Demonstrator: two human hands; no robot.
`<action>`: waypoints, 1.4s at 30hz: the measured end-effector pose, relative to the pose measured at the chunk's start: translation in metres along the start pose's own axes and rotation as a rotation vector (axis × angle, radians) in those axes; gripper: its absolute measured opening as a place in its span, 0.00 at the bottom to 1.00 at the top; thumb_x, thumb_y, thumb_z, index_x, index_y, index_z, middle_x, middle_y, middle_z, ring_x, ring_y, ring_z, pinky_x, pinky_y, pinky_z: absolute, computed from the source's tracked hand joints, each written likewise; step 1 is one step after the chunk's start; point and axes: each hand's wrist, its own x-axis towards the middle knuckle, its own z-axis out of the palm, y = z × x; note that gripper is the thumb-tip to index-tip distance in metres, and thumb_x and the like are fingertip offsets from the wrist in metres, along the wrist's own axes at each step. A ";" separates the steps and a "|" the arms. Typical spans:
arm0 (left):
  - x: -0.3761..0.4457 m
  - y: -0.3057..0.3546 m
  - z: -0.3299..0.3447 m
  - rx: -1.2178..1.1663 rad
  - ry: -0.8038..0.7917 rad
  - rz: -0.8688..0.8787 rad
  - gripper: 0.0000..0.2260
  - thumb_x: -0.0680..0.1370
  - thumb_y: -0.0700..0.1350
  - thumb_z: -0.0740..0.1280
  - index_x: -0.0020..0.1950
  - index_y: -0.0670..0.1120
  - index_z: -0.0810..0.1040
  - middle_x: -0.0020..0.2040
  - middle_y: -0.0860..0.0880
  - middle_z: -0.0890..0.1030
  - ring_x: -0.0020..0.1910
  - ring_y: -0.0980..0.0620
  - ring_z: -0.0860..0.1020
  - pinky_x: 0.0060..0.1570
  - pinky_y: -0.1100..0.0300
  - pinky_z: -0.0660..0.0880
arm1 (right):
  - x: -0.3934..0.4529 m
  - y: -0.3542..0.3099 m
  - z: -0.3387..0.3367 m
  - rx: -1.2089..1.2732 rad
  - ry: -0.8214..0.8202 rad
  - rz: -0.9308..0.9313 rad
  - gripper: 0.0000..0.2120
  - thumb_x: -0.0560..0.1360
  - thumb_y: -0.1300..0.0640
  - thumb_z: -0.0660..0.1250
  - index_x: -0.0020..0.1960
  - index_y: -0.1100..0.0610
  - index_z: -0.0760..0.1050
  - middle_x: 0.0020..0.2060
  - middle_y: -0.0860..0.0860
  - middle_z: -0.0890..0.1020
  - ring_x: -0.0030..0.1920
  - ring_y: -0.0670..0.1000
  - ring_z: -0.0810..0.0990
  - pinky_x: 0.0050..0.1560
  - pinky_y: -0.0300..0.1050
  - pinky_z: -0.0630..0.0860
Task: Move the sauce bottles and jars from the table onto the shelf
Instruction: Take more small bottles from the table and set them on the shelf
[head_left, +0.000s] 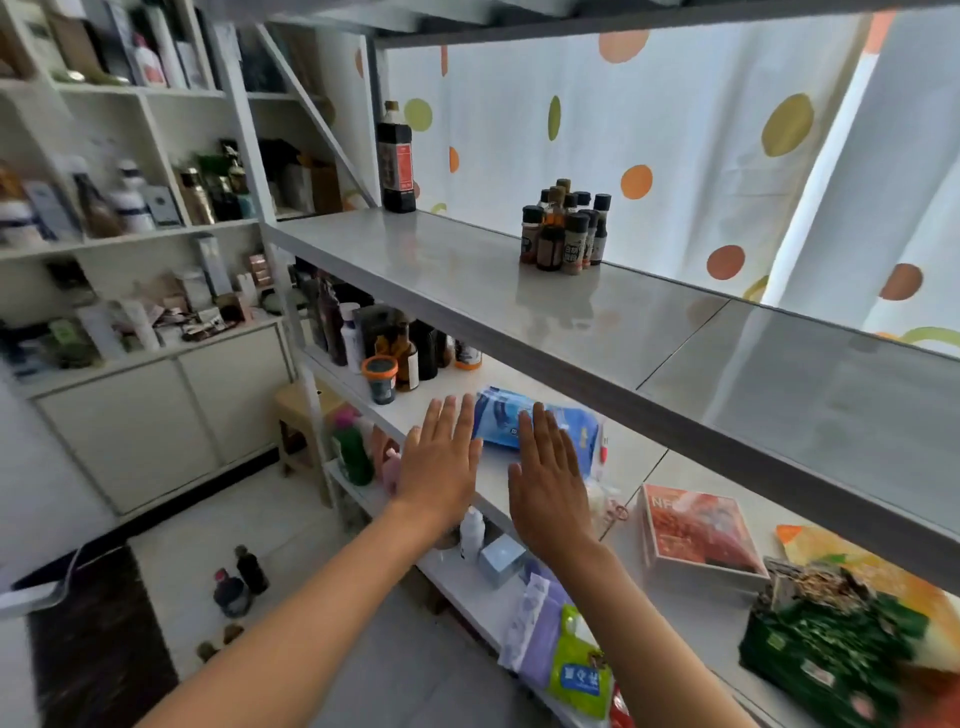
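Note:
A grey shelf board (649, 332) runs across the view. On it a tall dark sauce bottle (396, 161) stands at the far left, and a tight cluster of several small dark-capped bottles (567, 228) stands near the back edge. My left hand (441, 462) and my right hand (545, 478) are held flat side by side with straight fingers, below the grey board and in front of the white shelf (519, 379) under it. Neither holds anything.
The lower white shelf carries dark bottles and an orange-rimmed jar (381, 378), a blue packet (540, 426), a red box (698, 530) and a green bag (831, 644). White shelves full of toiletries (130, 208) fill the left. Two small bottles (241, 579) stand on the floor.

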 end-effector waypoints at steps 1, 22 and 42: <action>-0.012 -0.011 0.004 0.006 -0.018 -0.019 0.26 0.84 0.54 0.44 0.79 0.49 0.37 0.80 0.47 0.43 0.79 0.48 0.42 0.77 0.47 0.49 | -0.009 -0.007 0.012 -0.020 -0.033 -0.027 0.31 0.82 0.56 0.55 0.79 0.58 0.43 0.78 0.53 0.42 0.78 0.52 0.39 0.78 0.51 0.42; -0.473 -0.362 -0.038 -0.019 0.023 -0.716 0.24 0.85 0.50 0.45 0.80 0.45 0.43 0.80 0.46 0.47 0.79 0.48 0.43 0.77 0.49 0.48 | -0.251 -0.463 0.148 0.145 -0.517 -0.688 0.28 0.84 0.54 0.50 0.80 0.58 0.45 0.80 0.56 0.48 0.80 0.53 0.44 0.79 0.49 0.43; -0.798 -0.526 -0.119 -0.133 0.319 -1.356 0.23 0.85 0.48 0.48 0.79 0.44 0.51 0.80 0.46 0.52 0.79 0.49 0.47 0.76 0.50 0.51 | -0.466 -0.789 0.183 0.317 -0.746 -1.189 0.28 0.82 0.55 0.56 0.80 0.58 0.51 0.78 0.56 0.57 0.79 0.54 0.53 0.78 0.47 0.49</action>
